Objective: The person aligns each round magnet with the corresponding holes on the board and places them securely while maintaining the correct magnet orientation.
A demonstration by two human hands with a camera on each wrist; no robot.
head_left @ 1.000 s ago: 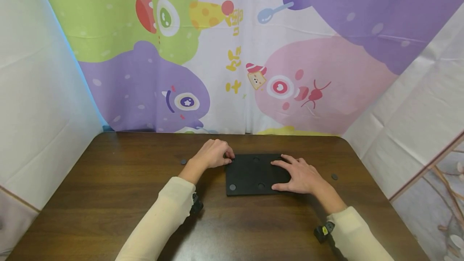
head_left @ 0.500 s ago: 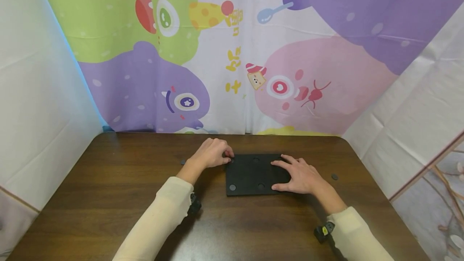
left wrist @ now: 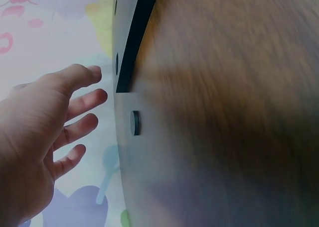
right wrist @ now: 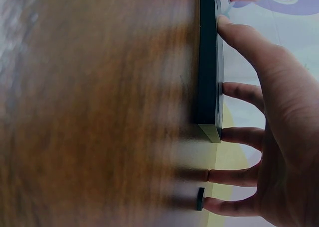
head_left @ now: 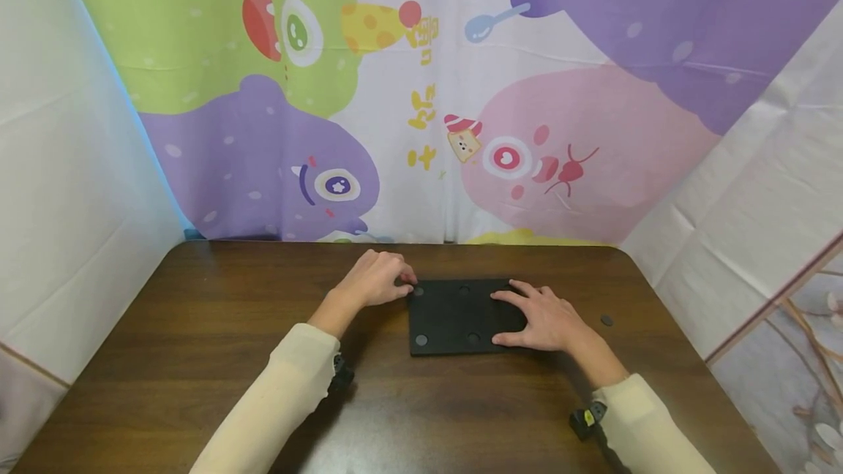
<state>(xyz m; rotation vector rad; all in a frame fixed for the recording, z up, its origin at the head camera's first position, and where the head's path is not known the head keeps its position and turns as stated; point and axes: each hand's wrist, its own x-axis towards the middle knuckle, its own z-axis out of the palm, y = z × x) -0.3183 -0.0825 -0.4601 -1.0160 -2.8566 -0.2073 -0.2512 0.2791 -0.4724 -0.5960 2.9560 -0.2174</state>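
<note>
A flat black rectangular board [head_left: 448,317] with round recesses lies on the brown table. Dark grey discs fill its two left corners: a far disc [head_left: 419,291] and a near disc [head_left: 421,340]. Just off the far left corner, my left hand [head_left: 375,278] has loosely bent fingers and holds nothing. A loose disc [left wrist: 135,123] lies by it in the left wrist view, hidden behind the hand and arm in the head view. My right hand [head_left: 543,319] rests spread on the board's right side, covering part of it. Right of that hand lies another loose disc [head_left: 607,320].
Two middle recesses, a far recess [head_left: 465,289] and a near recess [head_left: 473,339], show no disc. The wooden table [head_left: 454,415] ends at a cartoon-printed curtain [head_left: 428,93]. Pale fabric walls [head_left: 757,189] stand at both sides.
My left hand has drawn back leftward from the far left corner, so the disc there shows fully. Its arm now hides the loose disc on the left. The right hand stays put.
</note>
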